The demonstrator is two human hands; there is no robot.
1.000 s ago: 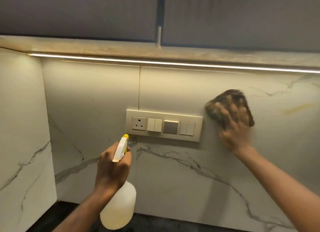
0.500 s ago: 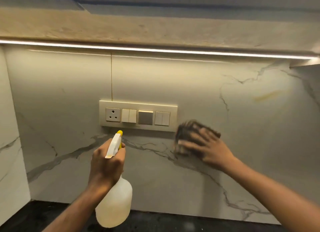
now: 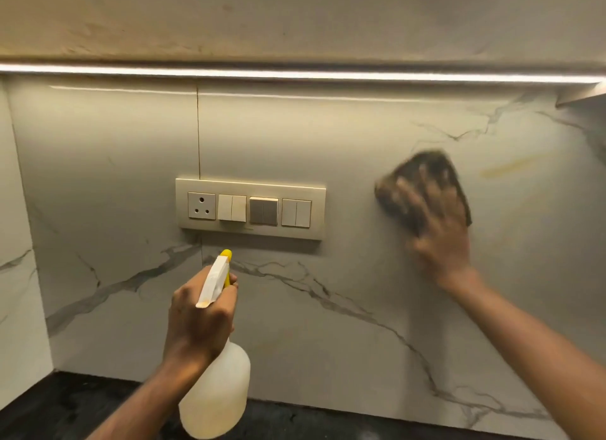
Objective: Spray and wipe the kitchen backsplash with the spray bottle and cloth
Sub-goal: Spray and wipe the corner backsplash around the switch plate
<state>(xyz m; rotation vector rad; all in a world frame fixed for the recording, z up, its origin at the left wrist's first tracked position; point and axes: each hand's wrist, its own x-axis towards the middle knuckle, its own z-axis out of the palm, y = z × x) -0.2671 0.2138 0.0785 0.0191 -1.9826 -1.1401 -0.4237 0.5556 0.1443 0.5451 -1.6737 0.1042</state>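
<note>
spray bottle [image 3: 216, 397]: long axis near vertical, yellow nozzle aimed at the backsplash [image 3: 328, 308] just under the switch plate [image 3: 251, 208]. Light plastic, probably slick when wet, so hold it at the neck.
left hand [image 3: 200, 315]: curled round that neck
cloth [image 3: 423, 174]: soft, floppy, flat on the backsplash right of the switch plate
right hand [image 3: 439, 229]: blurry, looks like spread fingers pressing the cloth
</note>
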